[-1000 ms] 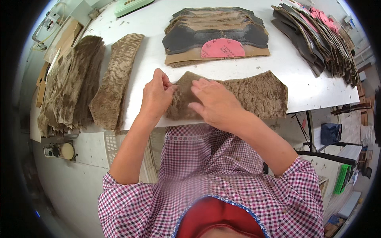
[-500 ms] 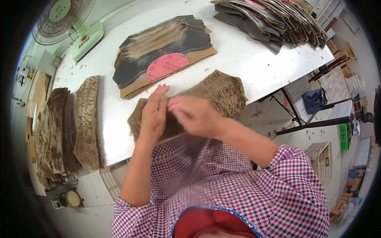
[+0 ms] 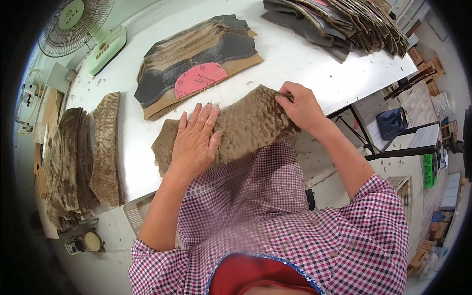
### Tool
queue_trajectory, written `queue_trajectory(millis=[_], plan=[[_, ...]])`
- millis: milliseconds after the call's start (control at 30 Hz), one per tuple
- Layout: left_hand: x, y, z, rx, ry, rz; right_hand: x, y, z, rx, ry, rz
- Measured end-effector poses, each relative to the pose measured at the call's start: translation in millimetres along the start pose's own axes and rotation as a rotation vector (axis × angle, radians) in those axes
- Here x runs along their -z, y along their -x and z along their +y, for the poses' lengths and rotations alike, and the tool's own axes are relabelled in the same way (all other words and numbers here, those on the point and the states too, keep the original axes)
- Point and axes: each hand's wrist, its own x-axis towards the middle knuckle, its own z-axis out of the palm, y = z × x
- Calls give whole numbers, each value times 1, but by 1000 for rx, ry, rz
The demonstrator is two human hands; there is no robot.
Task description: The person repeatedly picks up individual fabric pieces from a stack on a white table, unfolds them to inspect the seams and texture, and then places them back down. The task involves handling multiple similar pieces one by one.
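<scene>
The brown fur piece (image 3: 246, 123) lies at the near edge of the white table (image 3: 137, 152), in front of the person. The left hand (image 3: 195, 140) rests flat on its left part, fingers stretched out; the right hand (image 3: 301, 107) pinches its far right corner. The step in hand seems to be straightening this piece. The next move probably calls for steady palm pressure and a gentle grip at the corner.

Smock (image 3: 295, 236) in small checks: pink, black, white. Loose elbow-length sleeves (image 3: 371, 201), same checks. Curved blue neck trim (image 3: 268, 257), white-flecked, edging red cloth (image 3: 250, 271). Narrow patterned band (image 3: 198, 190) lower down. Left hand (image 3: 194, 140), right hand (image 3: 301, 109) bare
</scene>
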Motion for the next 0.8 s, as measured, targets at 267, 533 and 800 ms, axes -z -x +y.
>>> queue_trajectory(millis=[267,533,800], plan=[[11,-1,3,-13,78,-19,-20,-4,29,267,131,192],[2,-37,40,8,413,214,-26,-17,14,108,288,190],[-4,-46,34,176,325,338,-64,7,-14,682,446,-6]])
